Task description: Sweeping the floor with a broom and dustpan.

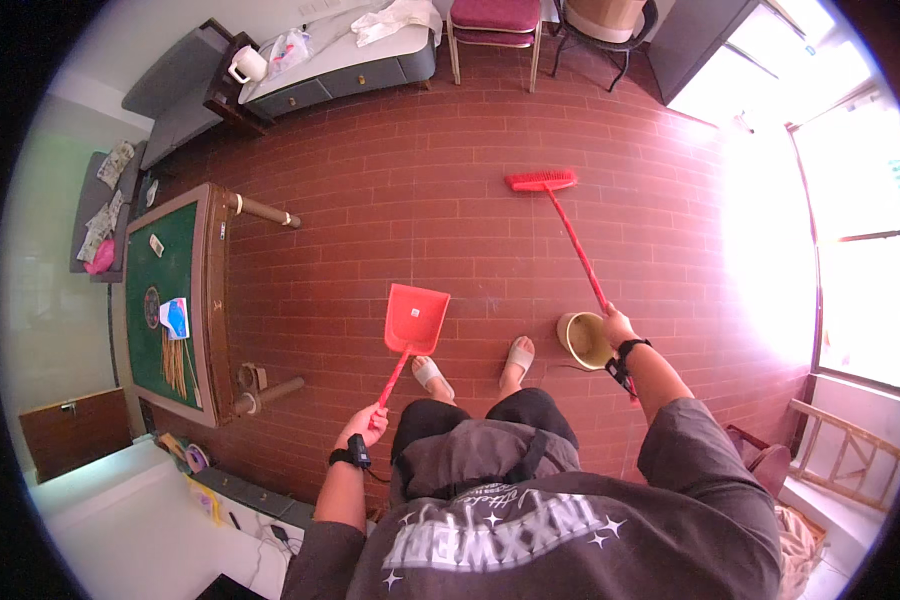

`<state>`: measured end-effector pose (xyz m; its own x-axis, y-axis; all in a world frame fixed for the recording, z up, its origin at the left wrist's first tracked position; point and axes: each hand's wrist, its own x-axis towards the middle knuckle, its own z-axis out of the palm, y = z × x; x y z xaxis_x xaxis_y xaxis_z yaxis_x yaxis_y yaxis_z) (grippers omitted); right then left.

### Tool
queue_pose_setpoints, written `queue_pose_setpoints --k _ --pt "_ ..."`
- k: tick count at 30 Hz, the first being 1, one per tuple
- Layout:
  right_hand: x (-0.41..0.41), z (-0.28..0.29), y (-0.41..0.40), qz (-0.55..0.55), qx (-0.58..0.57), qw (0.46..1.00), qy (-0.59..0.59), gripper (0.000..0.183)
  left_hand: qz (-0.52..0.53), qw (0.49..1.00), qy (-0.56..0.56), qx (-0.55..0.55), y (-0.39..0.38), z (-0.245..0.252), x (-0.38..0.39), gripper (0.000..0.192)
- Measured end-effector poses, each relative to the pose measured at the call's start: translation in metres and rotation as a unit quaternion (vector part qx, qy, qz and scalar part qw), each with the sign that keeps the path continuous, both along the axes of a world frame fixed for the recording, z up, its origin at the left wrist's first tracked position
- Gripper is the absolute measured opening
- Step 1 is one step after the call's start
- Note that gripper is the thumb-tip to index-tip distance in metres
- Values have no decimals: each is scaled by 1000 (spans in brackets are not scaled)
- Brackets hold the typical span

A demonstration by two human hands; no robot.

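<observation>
My left hand (364,426) is closed around the handle of a red plastic dustpan (417,319), whose pan lies in front of my feet with its wide edge pointing away from me. On the right, my right hand (616,327) grips the red handle of a broom (541,181). The broom's red bristle head is farther out on the brown-red plank-pattern floor. Partly under my right hand and forearm stands a cream bucket (585,341), next to my slippered foot. Nothing visible is in the dustpan except a small pale label.
A green-topped table (217,300) with a tissue pack and sticks stands at left. Along the far side are a low cabinet (345,82), stacked red chairs (493,30) and a black-framed chair (606,43). A wooden ladder (855,450) leans at lower right.
</observation>
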<state>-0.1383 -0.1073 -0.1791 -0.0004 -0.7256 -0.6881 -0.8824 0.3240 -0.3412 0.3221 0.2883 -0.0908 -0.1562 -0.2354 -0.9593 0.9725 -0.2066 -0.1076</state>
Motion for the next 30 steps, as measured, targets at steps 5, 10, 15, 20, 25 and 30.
queue_pose_setpoints --k 5,10,15,20,25,30 --pt "-37 33 58 80 -18 996 26 39 -49 999 3 6 5 -22 29 21" --pt "-113 10 178 22 9 1000 -2 40 -19 999 41 29 -11 -36 37 11" --pt "-29 139 226 -14 126 992 19 43 17 999 42 16 31 -77 38 11" --pt "-119 27 259 -17 -34 981 -191 44 1 1000 12 4 45 -77 31 13" --pt "-16 135 177 -83 92 989 -86 38 19 1000 -17 18 62 -76 16 13" --pt "43 48 84 116 -167 971 -123 38 51 998 -17 11 93 -56 10 12"
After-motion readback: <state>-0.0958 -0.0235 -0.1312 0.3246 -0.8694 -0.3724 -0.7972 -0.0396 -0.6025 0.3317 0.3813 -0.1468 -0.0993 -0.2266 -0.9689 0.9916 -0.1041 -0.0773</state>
